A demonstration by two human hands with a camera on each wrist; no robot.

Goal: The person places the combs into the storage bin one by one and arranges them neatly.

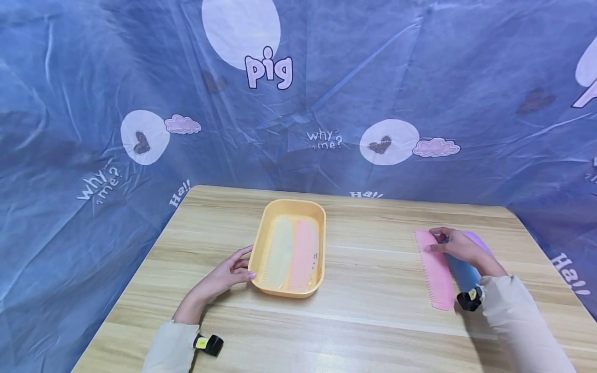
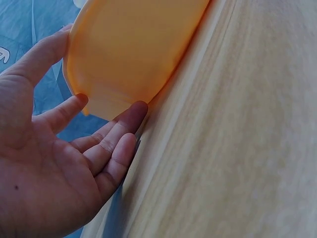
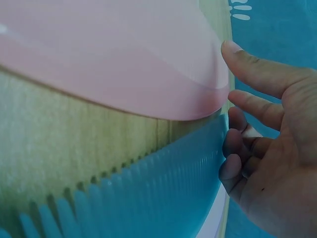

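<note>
A shallow yellow-orange tray (image 1: pixel 290 293) sits left of centre on the table. In it lie a pale yellow comb (image 1: pixel 279 254) and a pink comb (image 1: pixel 300 254), side by side. My left hand (image 1: pixel 233 272) is at the tray's left side, thumb and index fingertips on the rim, another fingertip low on the wall. Over at the right, my right hand (image 1: pixel 459 246) pinches the far end of a second pink comb (image 1: pixel 436 277) between thumb and index finger. Below that hand is a blue comb (image 1: pixel 463 272), with its teeth showing large in the right wrist view.
A purple piece (image 1: pixel 477 241) shows behind the right hand, beside the blue comb and partly hidden. Wood-grain tabletop (image 1: pixel 368 269) lies between tray and combs. A blue printed cloth (image 1: pixel 298 103) hangs beyond the table's back edge and along both sides.
</note>
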